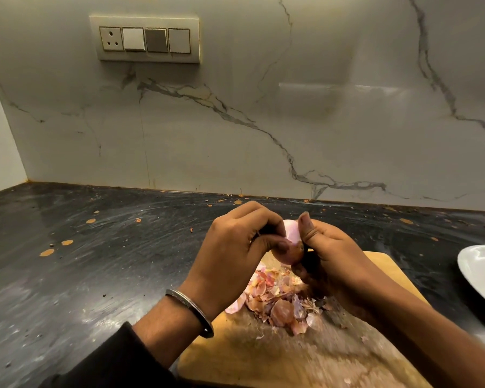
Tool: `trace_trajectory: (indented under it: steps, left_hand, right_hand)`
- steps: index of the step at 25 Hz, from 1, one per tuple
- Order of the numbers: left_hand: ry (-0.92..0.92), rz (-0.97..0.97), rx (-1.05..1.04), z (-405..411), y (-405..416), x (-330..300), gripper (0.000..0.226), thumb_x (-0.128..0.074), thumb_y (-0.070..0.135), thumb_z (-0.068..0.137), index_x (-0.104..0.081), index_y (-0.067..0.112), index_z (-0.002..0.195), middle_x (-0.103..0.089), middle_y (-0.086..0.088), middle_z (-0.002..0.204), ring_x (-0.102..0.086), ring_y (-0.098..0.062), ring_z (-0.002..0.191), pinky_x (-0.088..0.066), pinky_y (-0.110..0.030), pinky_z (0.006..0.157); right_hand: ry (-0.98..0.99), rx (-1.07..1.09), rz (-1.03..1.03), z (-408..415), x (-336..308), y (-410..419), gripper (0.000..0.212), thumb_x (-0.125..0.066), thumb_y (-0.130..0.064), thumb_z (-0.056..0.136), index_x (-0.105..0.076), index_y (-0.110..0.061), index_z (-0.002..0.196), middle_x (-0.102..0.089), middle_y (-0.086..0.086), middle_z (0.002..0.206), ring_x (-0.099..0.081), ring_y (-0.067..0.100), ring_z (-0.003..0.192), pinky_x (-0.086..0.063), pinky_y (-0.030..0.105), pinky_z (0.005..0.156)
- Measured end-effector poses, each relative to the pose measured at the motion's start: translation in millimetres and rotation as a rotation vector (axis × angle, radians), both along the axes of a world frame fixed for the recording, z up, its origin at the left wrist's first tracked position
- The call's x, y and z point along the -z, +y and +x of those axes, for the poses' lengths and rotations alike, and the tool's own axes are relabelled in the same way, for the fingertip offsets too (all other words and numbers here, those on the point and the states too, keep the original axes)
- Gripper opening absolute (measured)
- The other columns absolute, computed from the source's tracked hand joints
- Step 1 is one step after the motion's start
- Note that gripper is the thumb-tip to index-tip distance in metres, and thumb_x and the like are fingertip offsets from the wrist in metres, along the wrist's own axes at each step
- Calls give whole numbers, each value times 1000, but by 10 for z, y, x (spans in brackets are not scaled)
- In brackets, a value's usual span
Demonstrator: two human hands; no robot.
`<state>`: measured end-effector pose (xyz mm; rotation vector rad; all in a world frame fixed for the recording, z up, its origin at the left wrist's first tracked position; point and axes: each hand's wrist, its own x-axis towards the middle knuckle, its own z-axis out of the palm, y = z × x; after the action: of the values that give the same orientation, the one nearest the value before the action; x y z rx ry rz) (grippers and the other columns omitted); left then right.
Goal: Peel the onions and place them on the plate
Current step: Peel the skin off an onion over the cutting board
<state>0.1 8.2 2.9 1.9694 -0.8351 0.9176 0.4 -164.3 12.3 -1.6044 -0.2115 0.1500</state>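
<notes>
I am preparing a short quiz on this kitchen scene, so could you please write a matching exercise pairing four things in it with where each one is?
Things:
1. onion
2. pile of peels
3. plate
4. switch panel

Places:
A. on the wall above the counter
B. held between the left hand and the right hand, above the board
C. at the right edge of the view, on the dark counter
D. lying on the wooden cutting board

Pairs: 1-B, 2-D, 3-C, 4-A
</notes>
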Motion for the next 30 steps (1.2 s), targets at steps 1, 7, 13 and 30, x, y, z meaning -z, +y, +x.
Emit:
trace_trajectory:
  steps: [1, 7, 13, 30]
  left_hand:
    - [3, 28, -3, 0, -5, 0, 4, -64, 15, 90, -67, 13, 88, -60, 9, 88, -58, -7, 83, -52, -25, 70]
    - [-1, 21, -19, 8, -37, 25, 7, -57, 5, 91, -59, 12, 90, -56, 6, 91, -53, -11, 82, -48, -26, 68]
    - [29, 0, 64, 13, 8, 1, 20, -79, 8, 79, -68, 15, 94, -61, 10, 100, -62, -6, 92, -54, -16, 76]
    - [39, -111, -4, 1, 10, 0, 11, -72, 6, 84, -67, 13, 89, -62, 12, 86, -61, -7, 83, -55, -22, 71]
  right_hand:
    - [0, 5, -10, -1, 8, 2, 52, -39, -55, 98, -65, -10, 97, -58, 6, 67, -47, 13, 50, -34, 22, 43]
    - [124, 3, 122, 1, 4, 31, 61, -44, -56, 94, -62, 1, 102, -62, 11, 63, -46, 13, 41, -32, 21, 37]
    - [177, 25, 85, 10, -26, -13, 60, -42, -61, 94, -60, -4, 90, -53, 12, 57, -40, 14, 39, -28, 21, 38]
    - [46, -148, 16, -22, -17, 2, 54, -54, -66, 84, -66, -17, 104, -64, 7, 82, -47, 12, 54, -34, 22, 45]
